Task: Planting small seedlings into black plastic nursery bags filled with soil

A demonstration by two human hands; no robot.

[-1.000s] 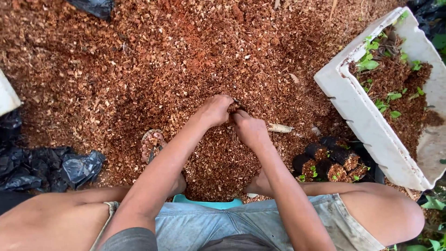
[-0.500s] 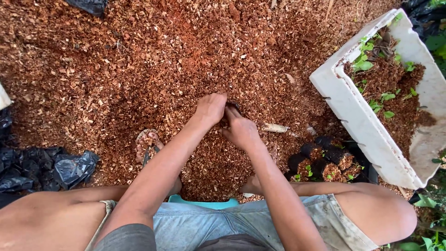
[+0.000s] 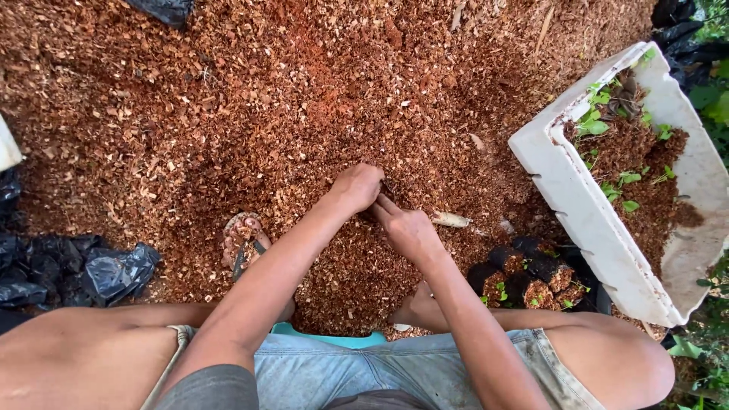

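My left hand [image 3: 355, 186] is curled shut on the heap of reddish-brown chipped husk [image 3: 266, 114], with a sliver of a small black bag [image 3: 388, 190] showing at its fingertips. My right hand [image 3: 408, 229] lies just to the right, its fingers stretched toward the left hand and touching it. The fingertips of both hands and most of the bag are hidden. A pale short stick [image 3: 451, 219] lies on the husk close to the right of my right hand.
A white foam box [image 3: 577, 205] of husk and small green seedlings stands at the right. Several filled black bags with sprouts [image 3: 524, 279] sit beside my right knee. Crumpled black plastic bags [image 3: 83, 272] lie at the left. My sandalled foot [image 3: 243, 239] rests on the heap.
Both hands have stayed together on the heap. The dark bag showed more between them before; now the hands cover nearly all of it.
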